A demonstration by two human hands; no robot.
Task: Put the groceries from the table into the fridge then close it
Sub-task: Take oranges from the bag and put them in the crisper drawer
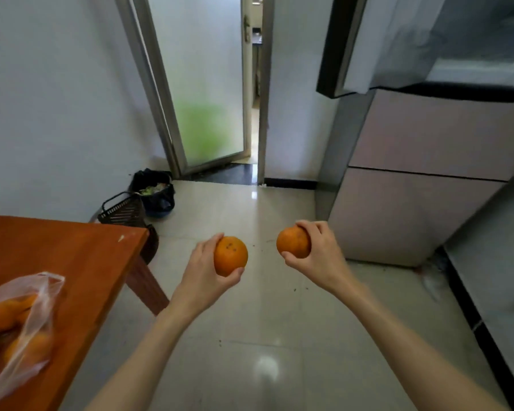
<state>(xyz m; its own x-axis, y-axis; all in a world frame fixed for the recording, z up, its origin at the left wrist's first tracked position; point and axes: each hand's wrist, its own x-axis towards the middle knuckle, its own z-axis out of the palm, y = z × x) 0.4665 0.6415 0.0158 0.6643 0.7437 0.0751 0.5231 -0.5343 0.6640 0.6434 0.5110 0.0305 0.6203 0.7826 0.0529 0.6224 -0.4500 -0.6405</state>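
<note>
My left hand [204,269] grips one orange [230,256] out over the tiled floor. My right hand [321,252] holds a second orange [293,242] a little higher and nearer the fridge [428,161], which stands at the right. The fridge's upper door [341,46] hangs open toward me; its two pale lower drawers are shut. At the lower left, a clear plastic bag [24,327] with several more oranges lies on the wooden table [72,256].
A black wire basket [122,209] and a bin lined with a black bag [156,191] stand on the floor past the table's corner. A frosted glass door [205,84] stands ajar at the back. A grey counter [499,262] runs along the right.
</note>
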